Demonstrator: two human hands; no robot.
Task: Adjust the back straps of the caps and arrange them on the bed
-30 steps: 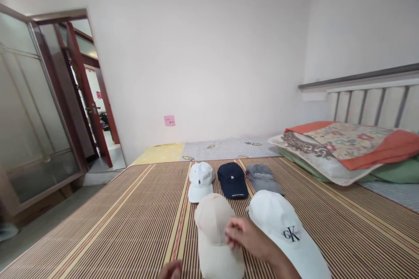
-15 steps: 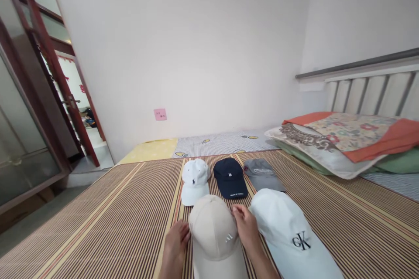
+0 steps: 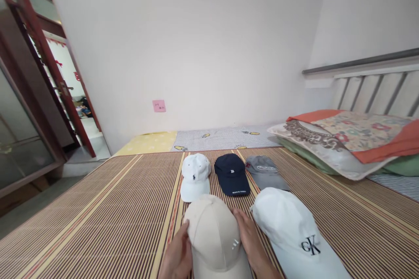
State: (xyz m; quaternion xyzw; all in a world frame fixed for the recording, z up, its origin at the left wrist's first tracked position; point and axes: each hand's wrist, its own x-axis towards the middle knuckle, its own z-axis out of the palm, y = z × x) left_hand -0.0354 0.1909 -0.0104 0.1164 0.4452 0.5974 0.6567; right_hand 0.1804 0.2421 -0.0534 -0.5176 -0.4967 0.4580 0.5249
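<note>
A beige baseball cap with a small white logo lies at the near edge of view, its brim toward me. My left hand grips the cap's left side, with the fingers partly hidden behind it. Against the opposite side, my right hand holds the crown, its fingers running along the edge. Just to the right lies a larger white cap with black CK letters. Behind these is a row: a white cap with a small dark emblem, a navy cap and a grey cap.
The caps rest on a striped bamboo mat over a bed. Pillows with an orange-edged floral cover are stacked at the right, by a white headboard. A pink note sticks to the wall; a red-framed door stands at left.
My fingers have gone from pinching the beige cap's edges to lying more fully along its sides. The camera view has shifted slightly; the other caps stay in place.
</note>
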